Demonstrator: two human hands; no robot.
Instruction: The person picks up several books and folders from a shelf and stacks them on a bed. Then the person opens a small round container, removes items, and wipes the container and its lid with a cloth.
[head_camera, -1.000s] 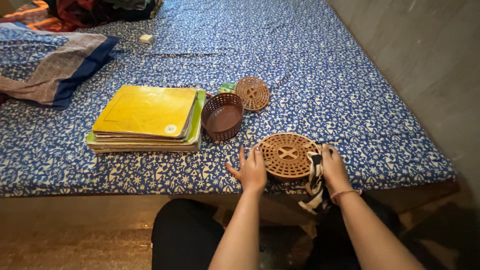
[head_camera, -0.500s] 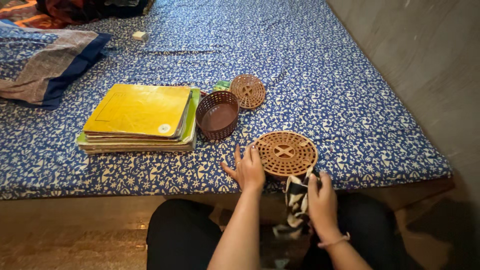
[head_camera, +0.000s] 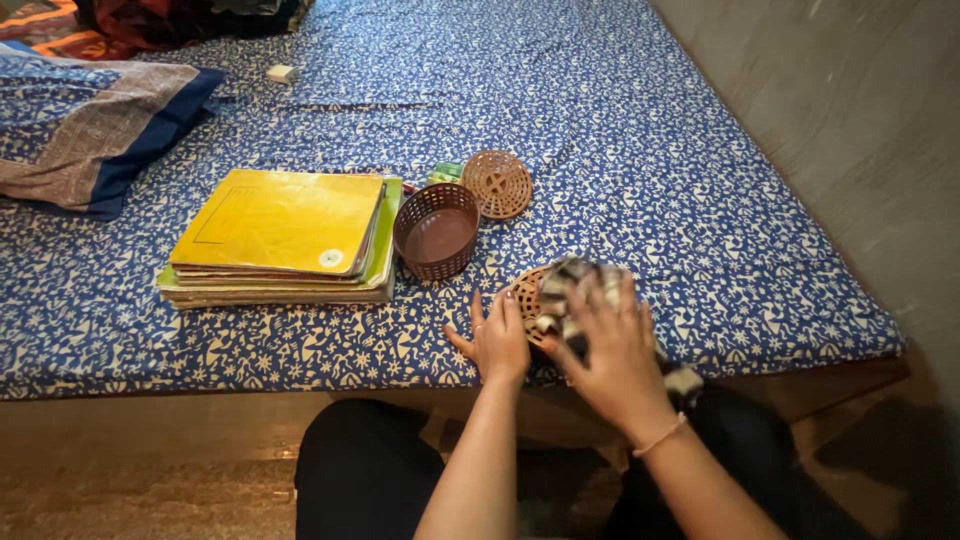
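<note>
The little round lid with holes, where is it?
In the head view the small round lid lies on the blue patterned sheet near the middle, just right of and behind the brown basket, touching a green packet.

Right hand (head_camera: 612, 352) moved up from below the bed edge, where it held the black-and-white cloth (head_camera: 572, 290) half a second ago, and now presses that cloth flat on top of the round brown lattice lid (head_camera: 524, 292). Lid was fully exposed before; now only its left rim shows beside the hand, the rest covered by cloth and fingers. Cloth no longer hangs down; it's bunched under the palm, motion-blurred.
</note>
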